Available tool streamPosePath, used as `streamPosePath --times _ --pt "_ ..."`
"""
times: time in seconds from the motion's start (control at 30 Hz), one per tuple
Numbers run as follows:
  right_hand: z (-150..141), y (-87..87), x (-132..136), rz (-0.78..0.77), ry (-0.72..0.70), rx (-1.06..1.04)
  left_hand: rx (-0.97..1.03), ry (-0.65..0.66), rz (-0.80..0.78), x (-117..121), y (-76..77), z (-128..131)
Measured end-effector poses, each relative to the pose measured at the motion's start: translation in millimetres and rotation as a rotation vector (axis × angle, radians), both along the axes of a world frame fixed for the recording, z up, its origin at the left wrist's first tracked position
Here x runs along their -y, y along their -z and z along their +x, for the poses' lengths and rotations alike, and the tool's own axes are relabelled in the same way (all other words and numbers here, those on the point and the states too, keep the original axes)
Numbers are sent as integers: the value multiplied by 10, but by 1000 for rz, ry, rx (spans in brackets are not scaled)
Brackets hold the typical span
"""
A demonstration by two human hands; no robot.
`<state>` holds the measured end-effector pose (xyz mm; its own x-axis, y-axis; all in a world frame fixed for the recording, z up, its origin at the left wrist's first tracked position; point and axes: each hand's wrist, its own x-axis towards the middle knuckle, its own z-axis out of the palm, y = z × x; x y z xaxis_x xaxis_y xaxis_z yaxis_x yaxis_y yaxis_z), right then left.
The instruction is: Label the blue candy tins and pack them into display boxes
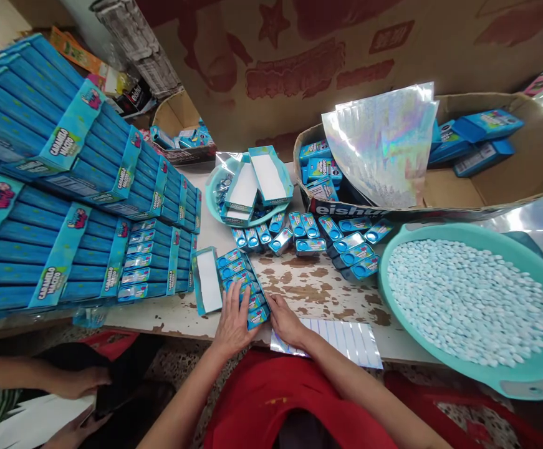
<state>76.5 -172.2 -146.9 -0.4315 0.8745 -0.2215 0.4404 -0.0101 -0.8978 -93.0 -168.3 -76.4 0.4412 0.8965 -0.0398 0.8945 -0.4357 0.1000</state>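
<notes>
A small blue display box (258,277) lies at the table's front edge, with a row of blue candy tins (232,268) in it. My left hand (234,319) rests on the nearer tins, its fingers stretched out and apart. At the box's right side my right hand (286,319) grips the wall; the undersides of its fingers are hidden. Just left of the filled box is another display box (207,280) with a white inside. A sheet of shiny label strips (341,340) lies beside my right forearm.
Stacked blue display boxes (79,146) fill the left side. Loose tins (311,246) lie ahead, near a turquoise bowl (287,178) holding display boxes. To the right are a basin (486,380) of pale candies and a carton (481,215). Another person's hand (81,381) shows at lower left.
</notes>
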Motion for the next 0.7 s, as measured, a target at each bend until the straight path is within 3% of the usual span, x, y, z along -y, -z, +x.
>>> streamPosePath --times 0.2,0.43,0.7 --pt "13 -21 -4 -32 -25 0 -91 -53 -33 -60 -140 115" --pt "-7 -102 -40 -68 -13 37 -65 -84 3 -122 36 171" --pt "-121 -165 33 -21 79 109 -46 -62 -10 -103 14 127"
